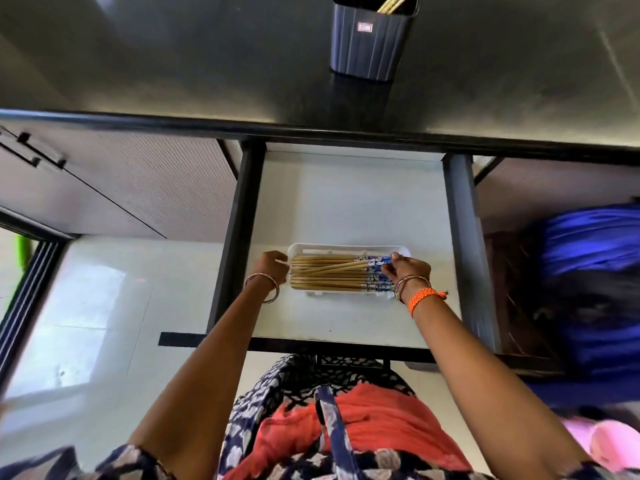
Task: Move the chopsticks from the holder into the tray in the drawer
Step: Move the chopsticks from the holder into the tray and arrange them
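While our right hand [410, 271] curled its fingertips around the blue-patterned ends of the chopsticks [332, 275], pinching them at the right end of the tray [346, 247], our left hand [273, 268] held the tray's left rim, fingers bent over the white edge to steady it. Most of the chopsticks lay flat in that white tray, their long axis running left to right across the drawer [346, 202], wooden tips toward our left hand and patterned tops toward our right; one stick sat slightly askew across the bundle, rising toward the right. We judged that the coming move turned on this lie: the loose stick needed nudging along that same left-to-right line, and our right hand, already on the tops, was the nearer one to do it. Both our forearms reached forward and down into the open drawer, wrists near the tray's two ends, bangles on each wrist and an orange thread band [424, 297] on the right. Farther out, on the dark countertop [173, 64] beyond the drawer, the dark ribbed holder [370, 43] stood upright, well apart from the tray, with a few more chopstick ends [393, 2] showing at its mouth, so we judged the task not yet finished. At the far right a blurred figure in blue [588, 271] stood beside the drawer.
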Demonstrator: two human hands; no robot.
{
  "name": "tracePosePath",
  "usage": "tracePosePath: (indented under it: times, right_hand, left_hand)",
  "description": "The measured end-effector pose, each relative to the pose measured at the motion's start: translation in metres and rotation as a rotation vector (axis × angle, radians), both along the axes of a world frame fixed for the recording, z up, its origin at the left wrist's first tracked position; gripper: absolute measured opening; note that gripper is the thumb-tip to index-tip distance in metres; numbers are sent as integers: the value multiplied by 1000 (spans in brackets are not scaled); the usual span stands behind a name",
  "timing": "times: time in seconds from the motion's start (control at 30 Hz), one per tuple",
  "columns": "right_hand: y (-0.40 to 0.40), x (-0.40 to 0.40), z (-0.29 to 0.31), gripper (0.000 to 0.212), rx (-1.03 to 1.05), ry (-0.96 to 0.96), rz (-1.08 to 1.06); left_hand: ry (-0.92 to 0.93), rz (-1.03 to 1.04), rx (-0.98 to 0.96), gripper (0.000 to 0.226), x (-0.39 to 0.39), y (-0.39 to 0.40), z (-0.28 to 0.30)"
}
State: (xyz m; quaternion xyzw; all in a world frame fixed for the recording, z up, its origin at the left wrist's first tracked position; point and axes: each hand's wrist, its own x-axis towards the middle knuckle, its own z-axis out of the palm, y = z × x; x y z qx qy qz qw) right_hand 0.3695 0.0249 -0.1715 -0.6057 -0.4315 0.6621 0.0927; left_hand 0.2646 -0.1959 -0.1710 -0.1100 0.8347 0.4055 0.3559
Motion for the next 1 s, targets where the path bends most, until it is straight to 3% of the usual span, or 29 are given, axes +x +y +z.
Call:
tracePosePath:
  times: [0.07, 0.23, 0.43, 0.63, 0.8, 0.9, 1.0]
  right_hand:
    - [-2, 1, -3, 6, -5, -10, -22]
    - [-13, -1, -5, 48, -38, -62, -27]
    - [-11, -7, -4, 65, -142, -151, 81]
    - [-3, -13, -8, 53, 40, -344, 515]
    - [12, -17, 10, 41, 160, -411, 686]
    - [22, -45, 48, 11, 274, -324, 752]
    - [43, -100, 99, 21, 437, -124, 698]
  left_hand:
    - [-2, 6, 5, 30, 0, -1, 0]
    - [23, 9, -7, 25, 1, -3, -3]
    - [19, 13, -5, 21, -1, -3, -5]
    - [28, 0, -31, 24, -2, 0, -5]
    - [132, 52, -96, 28, -11, 15, 15]
    - [283, 119, -28, 29, -34, 41, 46]
    - [475, 124, 121, 20, -76, 82, 88]
